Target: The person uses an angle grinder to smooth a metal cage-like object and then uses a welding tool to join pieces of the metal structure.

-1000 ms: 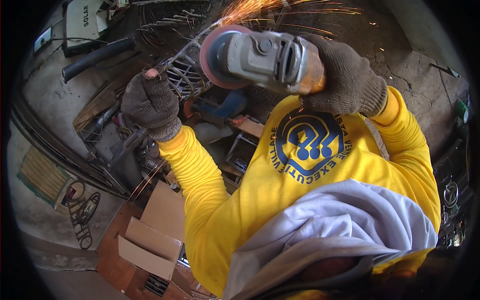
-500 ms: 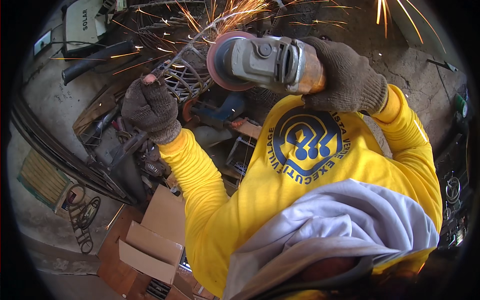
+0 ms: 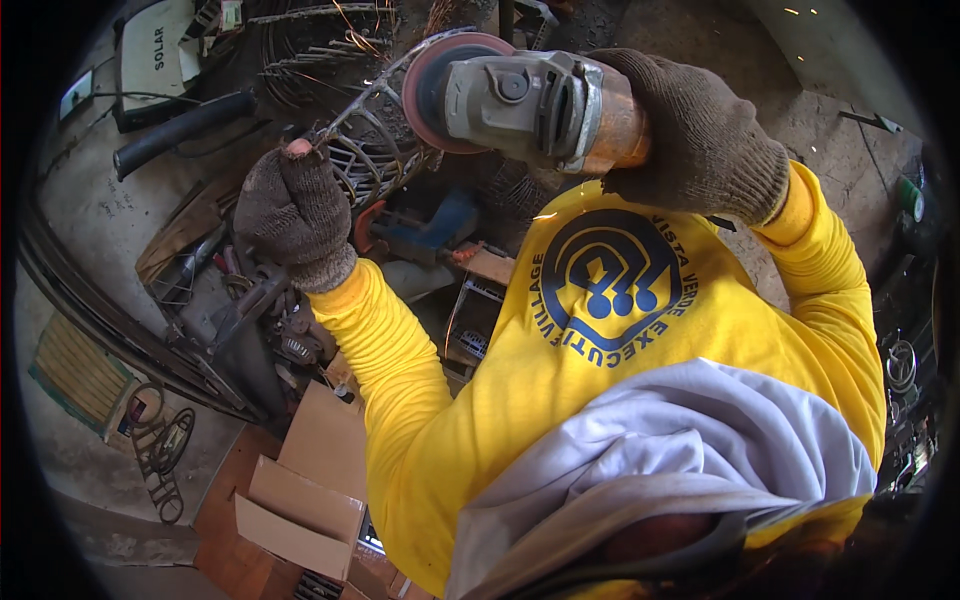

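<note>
My right hand [image 3: 700, 135], in a brown knit glove, is wrapped round the orange-brown body of an angle grinder [image 3: 530, 105]. Its reddish disc [image 3: 421, 95] meets or lies very close to the curved rim of a grey metal lattice frame [image 3: 380, 135]; the exact contact is hidden behind the disc. At the frame's near left end, my gloved left hand [image 3: 295, 205] is closed on the rim, a bare fingertip poking through the glove. A few thin sparks fly beyond the disc. Below the frame sits a blue tool or clamp [image 3: 440, 225] with an orange part.
Bent metal rods [image 3: 310, 45] lie at the far side. A black tube [image 3: 185, 130] and a white case [image 3: 160, 60] are at the far left. Long curved strips [image 3: 110, 310] run along the left floor. An open cardboard box [image 3: 310, 460] stands at the lower left.
The big spray of sparks has shrunk to a few streaks. The grinder has shifted slightly left and farther away along the rim. My left hand keeps its grip, moving only slightly.
</note>
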